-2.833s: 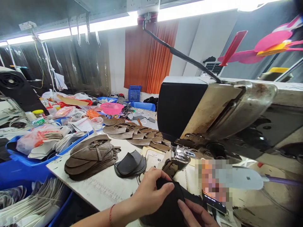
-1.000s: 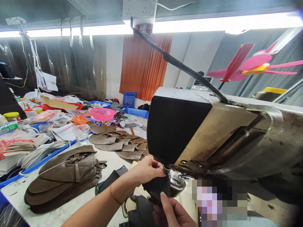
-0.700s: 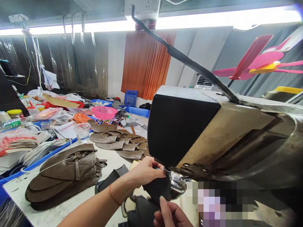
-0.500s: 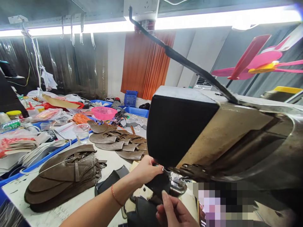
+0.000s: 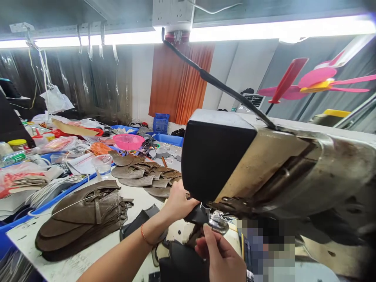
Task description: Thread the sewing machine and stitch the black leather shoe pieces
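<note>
A black leather-like piece [image 5: 197, 215] lies under the head of a sewing machine [image 5: 219, 156], beside its metal post [image 5: 217, 222]. My left hand [image 5: 179, 201], with a red cord at the wrist, grips the far side of this piece; its fingertips are partly hidden behind the machine head. Low in the picture, my right hand [image 5: 219, 250] pinches the near edge between thumb and fingers. More black pieces [image 5: 183, 260] lie below my hands, and another [image 5: 138, 223] is left of my left wrist.
Stacked brown leather pieces [image 5: 79, 219] lie at the left, with overlapping ones [image 5: 147, 174] behind. A clear plastic cup [image 5: 102, 166], a pink basin [image 5: 128, 141] and a blue-rimmed tray [image 5: 64, 194] of clutter stand further back. A pink fan [image 5: 317, 80] is at the upper right.
The view has shifted slightly, and the machine appears further left. The black piece has turned and shows less of its surface. Both hands still hold it.
</note>
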Demonstrator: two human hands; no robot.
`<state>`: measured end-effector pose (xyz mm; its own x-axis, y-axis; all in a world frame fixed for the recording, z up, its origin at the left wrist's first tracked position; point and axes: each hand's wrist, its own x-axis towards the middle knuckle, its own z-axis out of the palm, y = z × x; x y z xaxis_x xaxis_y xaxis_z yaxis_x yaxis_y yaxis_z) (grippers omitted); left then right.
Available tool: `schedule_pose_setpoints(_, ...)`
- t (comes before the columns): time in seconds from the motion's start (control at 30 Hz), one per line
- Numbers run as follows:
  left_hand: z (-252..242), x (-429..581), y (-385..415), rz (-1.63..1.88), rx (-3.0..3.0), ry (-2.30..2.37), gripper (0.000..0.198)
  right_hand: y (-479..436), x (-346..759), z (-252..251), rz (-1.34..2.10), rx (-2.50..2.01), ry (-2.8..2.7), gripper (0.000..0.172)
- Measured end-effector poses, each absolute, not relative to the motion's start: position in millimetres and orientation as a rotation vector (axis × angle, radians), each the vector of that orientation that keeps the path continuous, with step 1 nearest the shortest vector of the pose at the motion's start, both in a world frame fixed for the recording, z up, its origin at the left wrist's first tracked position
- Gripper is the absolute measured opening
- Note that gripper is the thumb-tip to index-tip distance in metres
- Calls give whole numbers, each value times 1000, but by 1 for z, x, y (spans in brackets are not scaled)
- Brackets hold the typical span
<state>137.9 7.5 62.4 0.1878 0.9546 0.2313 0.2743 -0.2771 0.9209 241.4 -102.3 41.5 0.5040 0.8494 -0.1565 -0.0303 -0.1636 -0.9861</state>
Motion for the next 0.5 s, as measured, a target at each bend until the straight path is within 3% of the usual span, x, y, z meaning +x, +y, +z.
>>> schedule_pose_setpoints(0.13, 64, 131, 9, 967, 1833, 1202, 17, -97, 250, 28, 955, -1563, -776, 66)
schedule_pose_setpoints(0.3, 73, 125, 10, 837, 1787, 1103, 24, -98, 249, 27, 935, -1505, -861, 59)
schedule_pose_setpoints(0.5, 77, 54, -8, 974, 1805, 1011, 38, -127, 255, 24, 918, -1474, -1013, 52)
